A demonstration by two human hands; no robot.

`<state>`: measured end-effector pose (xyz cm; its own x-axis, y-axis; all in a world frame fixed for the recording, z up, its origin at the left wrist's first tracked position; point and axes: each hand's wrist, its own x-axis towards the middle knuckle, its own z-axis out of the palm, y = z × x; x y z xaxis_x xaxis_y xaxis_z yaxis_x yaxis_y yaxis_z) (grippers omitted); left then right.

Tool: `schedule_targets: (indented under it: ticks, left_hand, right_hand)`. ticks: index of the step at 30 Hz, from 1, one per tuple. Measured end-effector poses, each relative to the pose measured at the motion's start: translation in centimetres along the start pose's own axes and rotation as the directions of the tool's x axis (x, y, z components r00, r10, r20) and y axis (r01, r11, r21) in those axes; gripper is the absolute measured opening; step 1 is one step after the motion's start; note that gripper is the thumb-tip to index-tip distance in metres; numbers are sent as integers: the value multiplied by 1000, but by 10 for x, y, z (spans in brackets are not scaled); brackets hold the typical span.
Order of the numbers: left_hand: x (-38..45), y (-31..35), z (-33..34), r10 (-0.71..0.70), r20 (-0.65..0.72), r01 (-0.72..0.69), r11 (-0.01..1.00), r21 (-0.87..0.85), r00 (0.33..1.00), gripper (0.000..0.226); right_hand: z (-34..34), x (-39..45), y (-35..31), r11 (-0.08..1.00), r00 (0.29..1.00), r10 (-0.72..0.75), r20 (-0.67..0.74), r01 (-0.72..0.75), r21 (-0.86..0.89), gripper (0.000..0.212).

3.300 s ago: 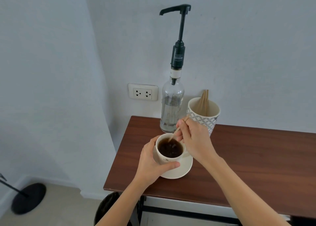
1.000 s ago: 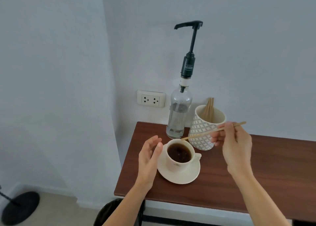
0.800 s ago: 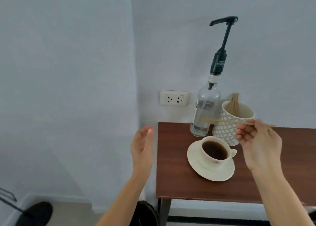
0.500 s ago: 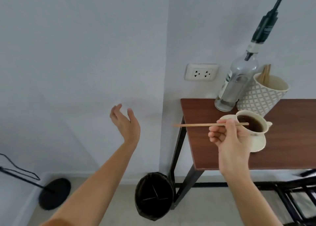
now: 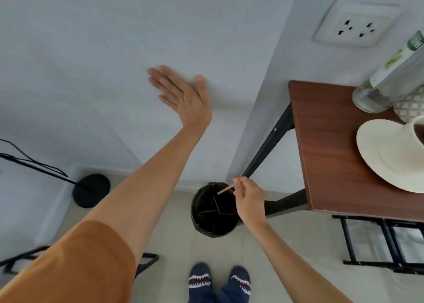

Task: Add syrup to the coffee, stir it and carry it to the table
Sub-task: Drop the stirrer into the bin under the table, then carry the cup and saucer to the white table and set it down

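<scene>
My right hand (image 5: 249,199) pinches a thin wooden stir stick (image 5: 226,189) low over the mouth of a black bin (image 5: 214,211) on the floor. My left hand (image 5: 182,95) is raised with fingers spread, holding nothing, in front of the white wall. The white coffee cup (image 5: 418,130) sits on its white saucer (image 5: 387,155) at the right edge of the view, on the brown table (image 5: 325,142). Only the base of the clear syrup bottle (image 5: 387,82) shows, at the table's back.
A patterned white holder (image 5: 410,106) stands beside the bottle. A wall socket (image 5: 354,24) is above the table. A black round stand base (image 5: 91,190) rests on the floor at left. Black table legs (image 5: 268,146) rise beside the bin. My feet (image 5: 219,279) are below.
My view has tilted down and left from the tabletop to the floor. My right hand carried the stir stick off the table and down over the bin. My left hand rose toward the wall.
</scene>
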<state>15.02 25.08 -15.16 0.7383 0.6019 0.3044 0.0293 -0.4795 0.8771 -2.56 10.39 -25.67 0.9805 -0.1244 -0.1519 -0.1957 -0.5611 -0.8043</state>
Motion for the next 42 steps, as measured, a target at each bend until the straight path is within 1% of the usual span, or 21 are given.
schedule_targets:
  ticks: [2, 4, 7, 10, 13, 15, 17, 19, 21, 23, 25, 27, 30, 32, 33, 34, 36, 38, 39, 42]
  left_hand:
    - [1, -3, 3, 19, -6, -19, 1000, 1, 1000, 89]
    - [2, -5, 5, 32, -14, -32, 999, 12, 999, 94]
    - [2, -5, 5, 36, -21, -36, 999, 23, 999, 98]
    - [3, -3, 1, 20, 2, -20, 999, 41, 1000, 98]
    - [1, 1, -7, -14, 65, 9, 997, 79, 998, 94]
    - [0, 6, -14, -55, 111, 44, 994, 96, 992, 88]
    - [-3, 15, -22, -110, 149, 98, 992, 83, 983, 85]
    - [-10, 30, -30, -151, 168, 147, 989, 33, 974, 81]
    - [-25, 48, -35, -104, 185, 109, 994, -17, 977, 76]
    - [-49, 67, -38, -11, 247, 27, 998, -61, 969, 72]
    - [-77, 83, -39, 71, 361, -37, 994, -99, 930, 70]
    - [-106, 99, -36, 143, 501, -86, 987, -135, 854, 69]
    - [-149, 118, -24, 262, 676, -213, 964, -156, 689, 72]
    - [-175, 127, -10, 308, 752, -339, 933, -120, 582, 77]
    - [-186, 131, -2, 316, 779, -399, 912, -92, 542, 81]
    - [-197, 135, 6, 314, 798, -446, 893, -63, 514, 84]
    - [-214, 143, 22, 289, 822, -497, 868, -8, 491, 90]
    - [-228, 149, 36, 254, 827, -509, 860, 45, 502, 92]
    - [-234, 151, 41, 236, 825, -514, 854, 75, 513, 93]
    - [-248, 155, 51, 189, 811, -526, 835, 164, 553, 93]
  right_hand:
    - [10, 9, 16, 998, 997, 62, 50, -61, -18, 21]
    - [15, 14, 27, 992, 989, 122, 87, -118, -54, 29]
    - [15, 13, 32, 977, 975, 210, 74, -207, -51, 42]
    - [7, 7, 21, 980, 979, 199, 42, -198, -25, 41]
    - [-7, 3, -9, 992, 993, 119, 0, -119, -29, 40]
    - [-20, 0, -37, 1000, 1000, 21, -22, -21, -1, 39]
    - [-38, -3, -68, 995, 995, -84, -59, 86, 47, 36]
    - [-60, -7, -96, 982, 981, -159, -113, 169, 88, 31]
    - [-89, -14, -115, 964, 952, -230, -203, 251, 85, 25]
    - [-123, -24, -121, 947, 908, -288, -304, 317, 47, 20]
    - [-156, -35, -114, 940, 871, -298, -391, 338, 36, 17]
    - [-190, -45, -95, 944, 839, -261, -478, 325, 55, 15]
    - [-237, -54, -55, 971, 790, -131, -598, 225, 84, 15]
    - [-264, -55, -28, 989, 747, -70, -661, 141, 54, 14]
    - [-277, -52, -16, 995, 737, -44, -675, 90, 34, 13]
    - [-290, -49, -5, 999, 742, -12, -670, 30, 15, 12]
    - [-315, -35, 12, 995, 794, 93, -601, -94, 29, 13]
    - [-336, -18, 22, 976, 854, 216, -473, -201, 84, 21]
    - [-344, -10, 25, 968, 878, 250, -407, -232, 95, 26]
    - [-359, 8, 30, 970, 939, 243, -244, -230, 82, 36]
